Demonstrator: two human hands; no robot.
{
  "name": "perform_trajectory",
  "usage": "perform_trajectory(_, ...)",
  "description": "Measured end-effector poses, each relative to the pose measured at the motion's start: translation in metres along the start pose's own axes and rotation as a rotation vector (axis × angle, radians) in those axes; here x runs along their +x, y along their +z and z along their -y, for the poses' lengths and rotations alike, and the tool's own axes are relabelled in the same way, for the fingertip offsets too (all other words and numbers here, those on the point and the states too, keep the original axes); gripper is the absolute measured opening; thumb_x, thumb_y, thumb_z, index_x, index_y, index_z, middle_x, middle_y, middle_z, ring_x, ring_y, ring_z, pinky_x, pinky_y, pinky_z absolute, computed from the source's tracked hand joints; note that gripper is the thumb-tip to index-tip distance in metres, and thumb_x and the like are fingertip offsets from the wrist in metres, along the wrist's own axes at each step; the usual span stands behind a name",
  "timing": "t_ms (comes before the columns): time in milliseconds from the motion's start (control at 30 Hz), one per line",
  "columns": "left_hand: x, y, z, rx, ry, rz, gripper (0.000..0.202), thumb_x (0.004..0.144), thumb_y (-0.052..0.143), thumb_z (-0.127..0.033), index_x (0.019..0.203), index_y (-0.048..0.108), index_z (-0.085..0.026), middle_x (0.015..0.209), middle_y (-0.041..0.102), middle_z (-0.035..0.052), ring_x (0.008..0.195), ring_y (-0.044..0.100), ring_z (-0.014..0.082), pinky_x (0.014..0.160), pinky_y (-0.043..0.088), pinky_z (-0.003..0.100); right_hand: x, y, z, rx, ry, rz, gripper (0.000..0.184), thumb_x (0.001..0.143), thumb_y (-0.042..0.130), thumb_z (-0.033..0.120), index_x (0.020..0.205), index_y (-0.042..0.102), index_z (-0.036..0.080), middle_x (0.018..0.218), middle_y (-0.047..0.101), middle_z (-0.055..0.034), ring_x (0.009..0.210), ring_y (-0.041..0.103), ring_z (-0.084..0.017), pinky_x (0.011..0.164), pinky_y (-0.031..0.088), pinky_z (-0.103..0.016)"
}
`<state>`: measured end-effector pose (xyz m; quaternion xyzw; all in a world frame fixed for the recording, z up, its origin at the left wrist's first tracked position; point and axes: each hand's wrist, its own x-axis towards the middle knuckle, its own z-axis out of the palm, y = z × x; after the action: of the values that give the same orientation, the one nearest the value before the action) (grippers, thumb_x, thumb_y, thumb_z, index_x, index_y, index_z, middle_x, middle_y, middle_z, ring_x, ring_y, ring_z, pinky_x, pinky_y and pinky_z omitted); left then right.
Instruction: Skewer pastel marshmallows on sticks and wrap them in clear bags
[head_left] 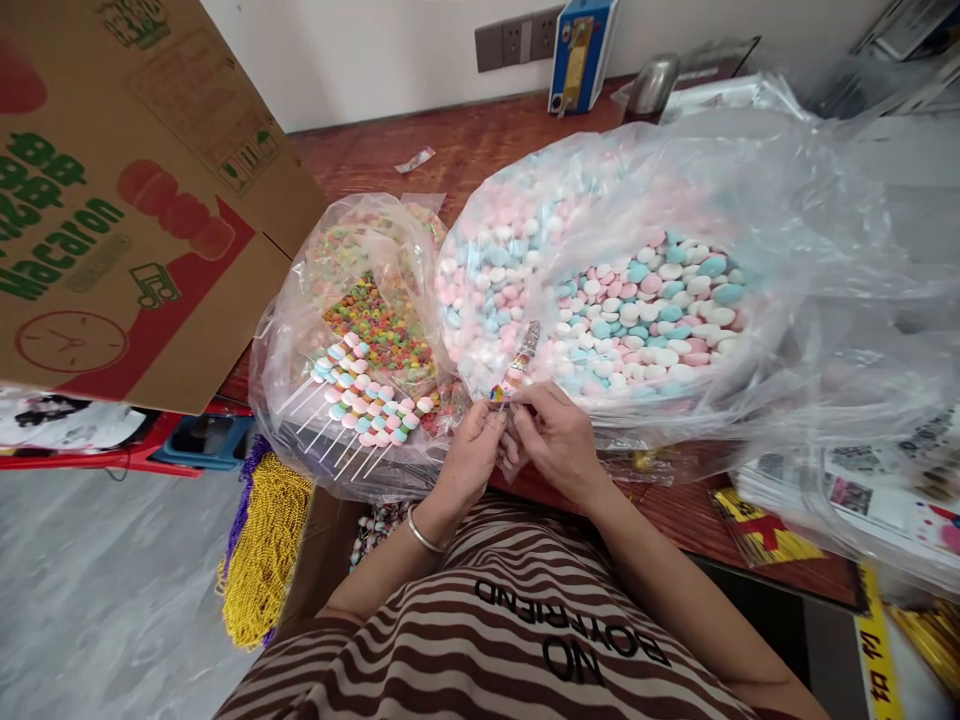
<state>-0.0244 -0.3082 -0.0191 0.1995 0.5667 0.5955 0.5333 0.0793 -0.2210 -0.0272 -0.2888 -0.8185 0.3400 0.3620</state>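
Note:
My left hand (471,450) and my right hand (559,437) are close together at the table's front edge, fingers pinched. Between them they grip the lower end of a narrow see-through wrapper (517,368) with a colourful print; its upper part points away from me. Its contents are too small to make out. To the left, several candy skewers (367,395) on white sticks lie in rows on plastic. Behind them an open bag holds small multicoloured candies (382,320). Just beyond my right hand, a large open bag holds pink, white and blue candies (660,310).
A large cardboard box (112,220) stands at the left. Gold and purple bead strings (266,550) hang below it. At the back are a blue device (581,55) and a metal cup (652,85). Printed sheets (885,490) lie under plastic at the right.

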Motion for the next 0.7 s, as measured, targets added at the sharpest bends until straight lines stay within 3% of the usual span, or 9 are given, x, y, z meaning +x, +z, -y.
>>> perform_trajectory(100, 0.001, -0.003, 0.001, 0.027, 0.000, -0.027, 0.046, 0.088, 0.065, -0.051, 0.119, 0.049, -0.020, 0.062, 0.059, -0.0067, 0.044, 0.053, 0.0085, 0.042, 0.036, 0.017, 0.002, -0.002, -0.001, 0.273, 0.181, 0.020, 0.012, 0.093, 0.057, 0.023, 0.083, 0.065, 0.022, 0.075, 0.062, 0.0001, 0.067, 0.058, -0.016, 0.062, 0.045, -0.028)
perform_trajectory(167, 0.003, -0.006, 0.001, 0.118, 0.030, -0.033, 0.050, 0.089, 0.065, -0.050, 0.126, 0.048, -0.021, 0.066, 0.060, -0.0062, 0.043, 0.053, 0.0086, 0.043, 0.036, 0.019, 0.003, -0.003, -0.002, 0.322, 0.223, 0.045, 0.012, 0.091, 0.059, 0.025, 0.081, 0.064, 0.021, 0.072, 0.061, 0.0011, 0.065, 0.057, -0.016, 0.061, 0.044, -0.028)
perform_trajectory(333, 0.004, -0.012, -0.014, 0.408, 0.254, -0.113, 0.044, 0.085, 0.069, -0.025, 0.128, 0.059, -0.021, 0.084, 0.066, 0.0000, 0.065, 0.057, 0.0110, 0.060, 0.043, 0.022, 0.006, -0.008, 0.001, 0.195, 0.057, 0.102, 0.011, 0.090, 0.057, 0.019, 0.081, 0.063, 0.021, 0.078, 0.061, -0.0006, 0.076, 0.057, -0.017, 0.069, 0.043, -0.028)
perform_trajectory(467, 0.002, -0.011, -0.027, 0.432, 0.237, -0.050, 0.032, 0.084, 0.060, -0.016, 0.116, 0.061, -0.019, 0.091, 0.069, 0.0019, 0.073, 0.061, 0.0127, 0.064, 0.046, 0.023, 0.009, -0.016, 0.005, 0.206, 0.001, 0.200, 0.012, 0.092, 0.053, 0.015, 0.085, 0.061, 0.021, 0.082, 0.059, -0.0010, 0.078, 0.056, -0.016, 0.070, 0.042, -0.028)
perform_trajectory(700, 0.002, -0.008, -0.018, 0.212, 0.112, -0.012, 0.023, 0.084, 0.062, -0.028, 0.097, 0.043, -0.024, 0.060, 0.058, -0.0087, 0.043, 0.056, 0.0107, 0.045, 0.044, 0.021, 0.011, -0.023, 0.004, 0.296, -0.058, 0.283, 0.014, 0.095, 0.051, 0.015, 0.085, 0.059, 0.021, 0.082, 0.057, -0.0004, 0.080, 0.055, -0.016, 0.074, 0.044, -0.028)
